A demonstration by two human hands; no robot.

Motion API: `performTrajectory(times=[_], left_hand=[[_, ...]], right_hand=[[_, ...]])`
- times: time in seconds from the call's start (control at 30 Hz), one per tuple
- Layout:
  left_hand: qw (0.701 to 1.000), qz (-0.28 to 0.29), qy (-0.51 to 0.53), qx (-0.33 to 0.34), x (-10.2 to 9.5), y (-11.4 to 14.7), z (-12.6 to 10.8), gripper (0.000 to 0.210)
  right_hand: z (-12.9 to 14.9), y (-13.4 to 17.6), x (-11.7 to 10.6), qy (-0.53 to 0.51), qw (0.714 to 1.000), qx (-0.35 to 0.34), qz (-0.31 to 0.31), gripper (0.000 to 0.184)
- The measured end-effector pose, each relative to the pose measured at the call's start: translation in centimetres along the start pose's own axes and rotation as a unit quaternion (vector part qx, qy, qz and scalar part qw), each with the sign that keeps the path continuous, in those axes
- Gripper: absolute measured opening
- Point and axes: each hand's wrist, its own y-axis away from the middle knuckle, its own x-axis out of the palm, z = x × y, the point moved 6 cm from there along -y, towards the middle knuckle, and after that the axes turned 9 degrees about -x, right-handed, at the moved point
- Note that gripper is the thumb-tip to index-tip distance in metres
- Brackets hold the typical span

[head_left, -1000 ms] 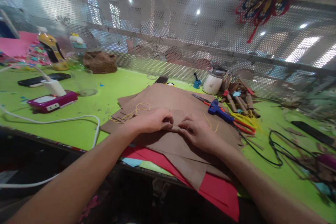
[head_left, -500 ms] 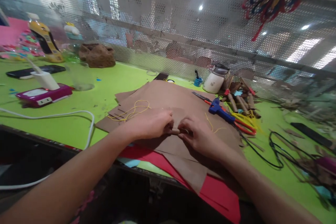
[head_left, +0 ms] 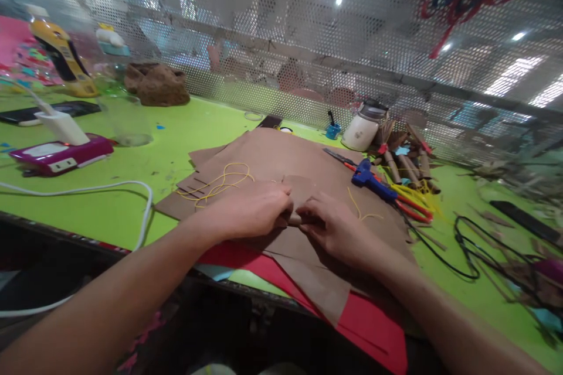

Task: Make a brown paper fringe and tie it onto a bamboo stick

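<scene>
Between my two hands lies a small rolled tube of brown paper [head_left: 294, 220], and both hands pinch it from its ends. My left hand [head_left: 268, 209] curls over the tube's left end, its fingertips partly hidden. At the right end, my right hand [head_left: 323, 220] grips with thumb and fingers. Beneath them spread stacked sheets of brown paper [head_left: 281, 149], with red paper [head_left: 372, 325] showing under their front edge. Loops of yellow string [head_left: 224, 184] rest on the sheets left of my hands, and a shorter piece [head_left: 358, 205] lies to the right.
A blue glue gun [head_left: 372, 181] and orange-handled scissors [head_left: 413, 211] lie right of the sheets. Behind them are several finished paper rolls [head_left: 407, 167] and a white jar [head_left: 364, 129]. A purple power strip [head_left: 64, 155] sits at left. A perforated metal screen [head_left: 246, 29] borders the back.
The view has shifted slightly. My left hand has moved a little closer to my right hand, and less of the paper tube shows between them.
</scene>
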Motion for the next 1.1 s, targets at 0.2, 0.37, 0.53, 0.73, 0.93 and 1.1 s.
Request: performTrajectory(times=[0.2, 0.37, 0.53, 0.73, 0.93, 1.1], left_hand=[[0.999, -0.006, -0.015, 0.030, -0.1, 0.1, -0.4, 0.024], [1.000, 0.008, -0.005, 0.024, -0.4, 0.2, -0.6, 0.023], [0.999, 0.027, -0.013, -0.011, -0.8, 0.2, 0.2, 0.019], [0.999, 0.030, -0.012, -0.005, -1.1, 0.6, 0.1, 0.015], [0.999, 0.020, -0.016, -0.026, -1.5, 0.7, 0.5, 0.020], [1.000, 0.015, -0.021, 0.007, -1.6, 0.6, 0.5, 0.018]], right_hand=[[0.0, 0.0, 0.0, -0.012, 1.000, -0.001, 0.020, 0.010], [0.1, 0.1, 0.0, -0.012, 1.000, -0.004, 0.025, 0.008], [-0.1, 0.1, 0.1, -0.008, 1.000, 0.011, 0.026, 0.010], [-0.5, 0.0, 0.4, -0.051, 0.998, 0.030, 0.011, 0.020], [-0.1, -0.2, -0.7, -0.148, 0.989, 0.008, -0.027, 0.016], [-1.2, 0.0, -1.6, -0.220, 0.972, 0.061, -0.059, 0.032]])
